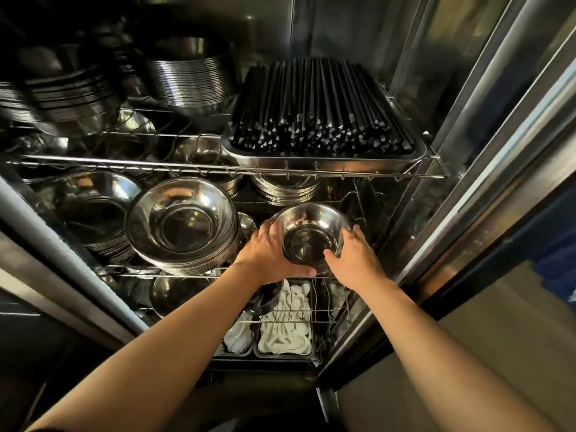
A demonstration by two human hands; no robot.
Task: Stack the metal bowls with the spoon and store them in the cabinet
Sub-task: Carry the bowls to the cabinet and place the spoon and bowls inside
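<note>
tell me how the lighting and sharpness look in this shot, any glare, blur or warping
Head view: the cabinet interior is dim, darkest at the upper left, where stacked bowls look smeared; bright glare streaks the door frame on the right; the held bowl, left hand and right hand are sharp; wide-angle distortion bends the shelf rails.

**Dim steel cabinet interior**

You face wire shelves (218, 168) between reflective steel walls (414, 57). Light glints along the open door frame (498, 145) at your right; a beige floor (486, 332) lies below it.
</note>
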